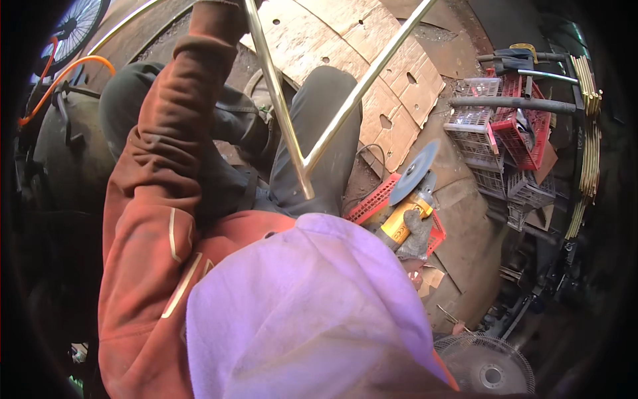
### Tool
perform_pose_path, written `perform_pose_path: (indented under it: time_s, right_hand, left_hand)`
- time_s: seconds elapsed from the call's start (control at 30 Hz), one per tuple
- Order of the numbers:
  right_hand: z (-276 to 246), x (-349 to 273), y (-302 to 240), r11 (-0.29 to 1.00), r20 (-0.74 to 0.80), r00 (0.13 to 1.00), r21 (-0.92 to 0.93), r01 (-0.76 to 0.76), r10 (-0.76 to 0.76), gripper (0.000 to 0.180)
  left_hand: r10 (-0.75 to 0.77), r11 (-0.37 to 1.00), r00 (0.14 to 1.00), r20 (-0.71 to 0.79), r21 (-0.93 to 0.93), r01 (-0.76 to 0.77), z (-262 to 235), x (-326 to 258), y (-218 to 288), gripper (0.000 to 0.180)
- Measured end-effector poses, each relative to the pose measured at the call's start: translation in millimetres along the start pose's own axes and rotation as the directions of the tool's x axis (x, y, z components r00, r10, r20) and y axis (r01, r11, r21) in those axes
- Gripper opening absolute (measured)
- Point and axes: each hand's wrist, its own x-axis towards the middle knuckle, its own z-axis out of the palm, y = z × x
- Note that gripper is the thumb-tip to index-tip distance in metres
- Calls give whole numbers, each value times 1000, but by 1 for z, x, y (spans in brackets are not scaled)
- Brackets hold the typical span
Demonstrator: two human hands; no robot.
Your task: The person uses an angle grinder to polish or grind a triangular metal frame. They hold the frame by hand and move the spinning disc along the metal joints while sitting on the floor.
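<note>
My right hand (416,236), in a grey glove, is closed round the yellow body of an angle grinder (397,223). The grinder's wide grey disc (413,174) points up and away, beside my knee. A purple cloth (312,306) hides my right arm. Two shiny brass-coloured metal tubes (276,86) join in a V over my lap, its tip ending in a short stub. My left arm, in a rust-red sleeve, reaches to the far edge. There my left hand (229,12) is mostly cut off beside one tube, its fingers hidden.
A red plastic basket (373,201) sits under the grinder. Flattened cardboard (399,93) with holes covers the floor ahead. White crates (473,123) and a red crate (525,136) stand right, near a bundle of brass-coloured rods (589,139). A round fan (490,376) lies at lower right; an orange hose (86,60) at left.
</note>
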Motion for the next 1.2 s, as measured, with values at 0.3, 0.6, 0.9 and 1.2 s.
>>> perform_pose_path:
  time_s: [0.3,0.6,0.9,1.2]
  right_hand:
    - [15,-5,-6,1000,41,999,-13,27,-27,75]
    - [23,-6,-10,998,69,997,-56,35,-31,76]
    - [28,-9,-11,995,87,996,-88,39,-31,78]
    - [30,-10,-12,992,101,994,-115,48,-36,80]
  left_hand:
    - [31,998,994,-107,-42,-36,-17,-7,9,61]
    - [52,995,986,-157,-75,-64,-21,-11,11,59]
    - [60,993,981,-187,-86,-77,-21,-13,11,57]
    - [77,992,973,-217,-81,-97,-15,-17,7,55]
